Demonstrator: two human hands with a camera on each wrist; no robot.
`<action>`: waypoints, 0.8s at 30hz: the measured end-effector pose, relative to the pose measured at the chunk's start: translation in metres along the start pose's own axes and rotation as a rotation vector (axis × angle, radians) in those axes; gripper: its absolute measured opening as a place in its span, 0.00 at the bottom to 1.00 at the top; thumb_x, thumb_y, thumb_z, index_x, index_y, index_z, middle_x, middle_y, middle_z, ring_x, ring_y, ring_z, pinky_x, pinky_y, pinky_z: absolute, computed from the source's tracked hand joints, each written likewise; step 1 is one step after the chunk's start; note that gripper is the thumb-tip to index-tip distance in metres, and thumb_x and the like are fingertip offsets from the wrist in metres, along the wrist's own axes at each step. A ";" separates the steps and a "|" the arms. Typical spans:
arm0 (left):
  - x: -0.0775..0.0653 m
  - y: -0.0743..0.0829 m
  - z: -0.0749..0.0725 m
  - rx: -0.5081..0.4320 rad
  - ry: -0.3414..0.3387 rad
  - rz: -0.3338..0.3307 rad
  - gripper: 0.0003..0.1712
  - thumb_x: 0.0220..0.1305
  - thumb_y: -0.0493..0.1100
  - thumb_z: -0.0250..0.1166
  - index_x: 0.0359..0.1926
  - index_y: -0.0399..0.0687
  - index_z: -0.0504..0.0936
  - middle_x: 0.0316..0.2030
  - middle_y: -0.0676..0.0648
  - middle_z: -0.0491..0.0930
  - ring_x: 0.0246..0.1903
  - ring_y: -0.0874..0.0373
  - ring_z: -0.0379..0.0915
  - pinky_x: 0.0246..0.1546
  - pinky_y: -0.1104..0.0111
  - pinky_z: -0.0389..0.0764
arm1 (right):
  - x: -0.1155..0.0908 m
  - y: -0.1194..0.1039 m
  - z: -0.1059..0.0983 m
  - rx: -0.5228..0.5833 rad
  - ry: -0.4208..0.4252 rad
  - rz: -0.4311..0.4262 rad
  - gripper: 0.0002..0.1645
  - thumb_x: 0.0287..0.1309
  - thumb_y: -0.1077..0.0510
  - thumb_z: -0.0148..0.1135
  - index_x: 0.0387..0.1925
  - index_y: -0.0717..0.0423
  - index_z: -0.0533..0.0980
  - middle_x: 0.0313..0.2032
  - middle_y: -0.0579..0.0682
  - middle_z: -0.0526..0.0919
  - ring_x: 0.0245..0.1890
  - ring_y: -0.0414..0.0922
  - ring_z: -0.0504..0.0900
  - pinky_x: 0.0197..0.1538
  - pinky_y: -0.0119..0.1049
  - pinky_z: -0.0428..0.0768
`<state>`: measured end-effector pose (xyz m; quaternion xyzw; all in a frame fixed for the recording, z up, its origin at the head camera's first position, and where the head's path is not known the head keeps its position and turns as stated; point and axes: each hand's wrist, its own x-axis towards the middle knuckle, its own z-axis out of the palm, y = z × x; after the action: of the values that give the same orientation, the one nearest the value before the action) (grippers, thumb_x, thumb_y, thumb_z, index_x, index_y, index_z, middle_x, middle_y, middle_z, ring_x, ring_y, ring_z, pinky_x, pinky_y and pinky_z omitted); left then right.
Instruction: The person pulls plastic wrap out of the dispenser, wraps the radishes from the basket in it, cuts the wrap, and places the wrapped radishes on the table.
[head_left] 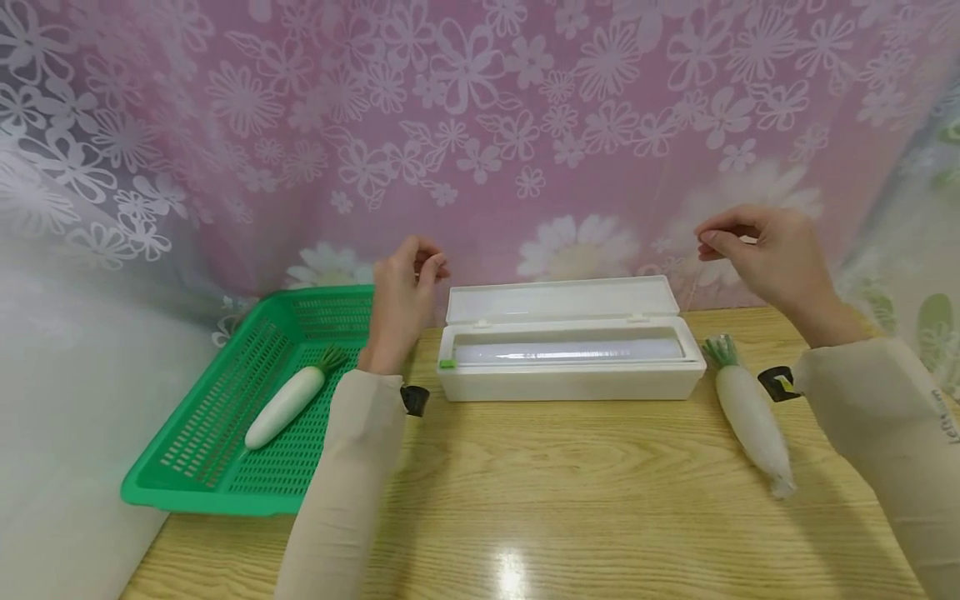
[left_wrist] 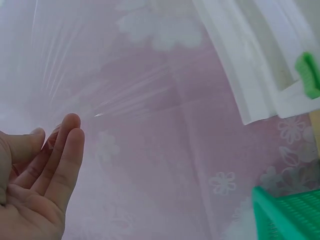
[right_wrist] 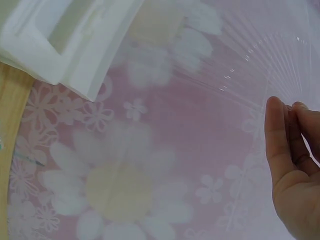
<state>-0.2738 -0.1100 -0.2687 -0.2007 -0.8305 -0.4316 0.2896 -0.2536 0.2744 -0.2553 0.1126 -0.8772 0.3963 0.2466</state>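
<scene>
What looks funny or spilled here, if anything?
Nothing looks spilled or broken. One funny thing: in the head view, the left hand and right hand seem to pinch thin air. The wrist views show why: see-through film creases toward each hand.

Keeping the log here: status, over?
Left grip, right grip: both pinching clear film. Film drawn into creases. Box lid open. Nothing visibly in the way.

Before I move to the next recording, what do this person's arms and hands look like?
Long beige sleeves run down to both wrists; dark lettering marks the right sleeve. A black fitting sits by each cuff, the right one showing some yellow. The left hand and right hand are ungloved.
</scene>
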 end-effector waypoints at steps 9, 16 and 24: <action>0.014 0.019 -0.007 0.009 0.061 0.072 0.02 0.71 0.28 0.61 0.38 0.30 0.80 0.33 0.35 0.85 0.33 0.45 0.85 0.40 0.57 0.85 | 0.011 -0.018 -0.018 -0.039 0.091 -0.074 0.09 0.67 0.69 0.61 0.42 0.71 0.84 0.23 0.14 0.75 0.26 0.16 0.77 0.17 0.20 0.61; 0.027 0.036 -0.017 -0.017 0.087 0.076 0.04 0.71 0.29 0.62 0.39 0.28 0.80 0.33 0.35 0.85 0.33 0.47 0.85 0.39 0.62 0.84 | 0.019 -0.034 -0.031 0.066 0.169 -0.103 0.10 0.66 0.70 0.61 0.36 0.60 0.87 0.25 0.21 0.80 0.26 0.22 0.80 0.26 0.15 0.70; 0.034 0.057 -0.038 -0.014 0.158 0.105 0.03 0.70 0.29 0.62 0.38 0.28 0.80 0.33 0.37 0.85 0.31 0.49 0.84 0.39 0.69 0.83 | 0.028 -0.057 -0.038 0.164 0.222 -0.122 0.10 0.66 0.69 0.61 0.37 0.61 0.87 0.29 0.31 0.83 0.28 0.28 0.83 0.40 0.16 0.76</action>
<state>-0.2545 -0.1077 -0.1954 -0.2112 -0.7903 -0.4360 0.3751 -0.2423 0.2650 -0.1825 0.1408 -0.8009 0.4608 0.3555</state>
